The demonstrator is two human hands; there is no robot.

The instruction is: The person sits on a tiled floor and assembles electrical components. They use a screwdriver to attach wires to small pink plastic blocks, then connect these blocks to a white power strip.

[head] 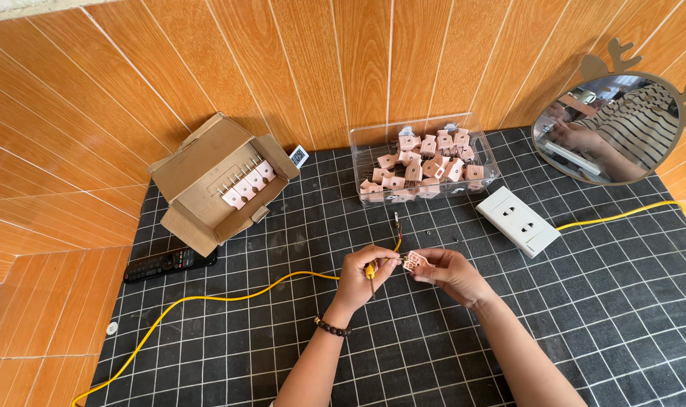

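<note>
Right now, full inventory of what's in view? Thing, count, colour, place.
Pink plug: one, right fingers
Yellow cable: one, from left hand toward lower left
Clear tub: one, full of pink plugs, back centre
Cardboard box: one, open, brown, some pink plugs inside, back left
White socket block: one, yellow lead attached, right
Black remote: one, left
Round mirror: one, antler-topped, far right
Grid mat: black
Left hand: bead bracelet, holds cable
Right hand: holds plug
</note>
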